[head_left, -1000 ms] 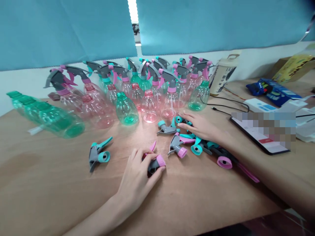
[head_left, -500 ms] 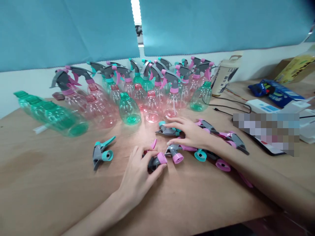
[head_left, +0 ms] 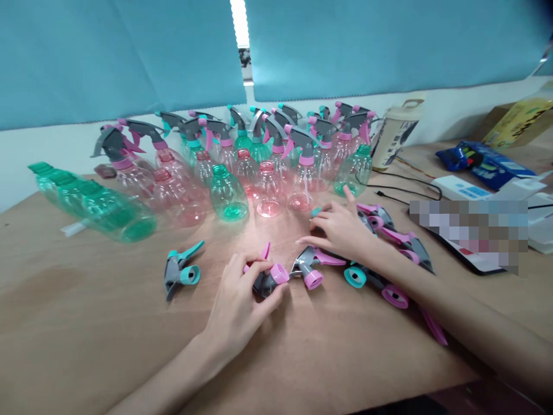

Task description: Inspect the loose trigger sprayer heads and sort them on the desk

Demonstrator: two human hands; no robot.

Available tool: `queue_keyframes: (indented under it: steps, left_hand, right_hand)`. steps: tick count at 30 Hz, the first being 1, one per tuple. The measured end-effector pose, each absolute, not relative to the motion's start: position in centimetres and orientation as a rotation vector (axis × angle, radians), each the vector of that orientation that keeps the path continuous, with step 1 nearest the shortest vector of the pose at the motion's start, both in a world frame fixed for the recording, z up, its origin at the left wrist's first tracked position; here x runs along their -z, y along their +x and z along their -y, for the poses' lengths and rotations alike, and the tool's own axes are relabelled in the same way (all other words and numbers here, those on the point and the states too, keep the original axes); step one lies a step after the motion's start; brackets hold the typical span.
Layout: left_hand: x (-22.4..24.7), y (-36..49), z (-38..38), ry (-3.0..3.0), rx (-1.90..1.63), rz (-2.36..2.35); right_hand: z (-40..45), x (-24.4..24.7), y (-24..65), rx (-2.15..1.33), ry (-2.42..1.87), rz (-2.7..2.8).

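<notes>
My left hand (head_left: 242,294) grips a grey-and-pink spray trigger head (head_left: 272,281), fingers and thumb around it just above the table. My right hand (head_left: 341,230) is curled over a teal-tipped spray trigger head (head_left: 316,212); most of that head is hidden beneath the fingers, with one finger raised. Between my hands lies another grey-and-pink trigger head (head_left: 307,266). More loose heads, among them one with a teal collar (head_left: 355,276) and one with a pink collar (head_left: 395,296), lie under and beside my right forearm. A single teal-and-grey head (head_left: 175,274) rests to the left.
Behind my hands stand pink bottles (head_left: 268,193) and green bottles (head_left: 228,196), several with spray heads fitted. Green bottles (head_left: 116,213) stand in a row at left. On the right are a cup (head_left: 395,135), a black cable (head_left: 401,187) and a blue packet (head_left: 492,167).
My right hand has moved right, and the teal-tipped spray head has shifted right with it. My left hand, still around its spray head, has moved slightly left.
</notes>
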State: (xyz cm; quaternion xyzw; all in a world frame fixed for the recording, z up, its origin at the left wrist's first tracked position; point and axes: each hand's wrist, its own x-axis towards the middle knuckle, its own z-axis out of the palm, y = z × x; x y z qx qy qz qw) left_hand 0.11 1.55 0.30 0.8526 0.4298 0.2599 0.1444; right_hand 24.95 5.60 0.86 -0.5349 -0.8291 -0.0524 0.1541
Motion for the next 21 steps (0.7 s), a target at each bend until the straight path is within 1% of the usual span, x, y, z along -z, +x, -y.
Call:
queue_keyframes:
  steps: [2,8,16,21]
  left_hand:
    - [-0.3,0.1,-1.6,2.456,-0.749,-1.242]
    - [-0.3,0.3,-1.7,2.46,-0.771,-1.25]
    - [-0.6,0.3,-1.6,2.445,-0.789,-1.248]
    - [-0.5,0.3,-1.5,2.45,-0.783,-1.218]
  right_hand:
    - [-5.9,-0.9,25.3,0.152,-1.555,2.316]
    - [-7.9,-0.9,23.7,-0.06,-1.397,2.351]
    - [-9.6,0.6,23.5,-0.148,-1.546,2.265]
    - [-8.8,0.0,23.2,-0.137,-1.682,2.137]
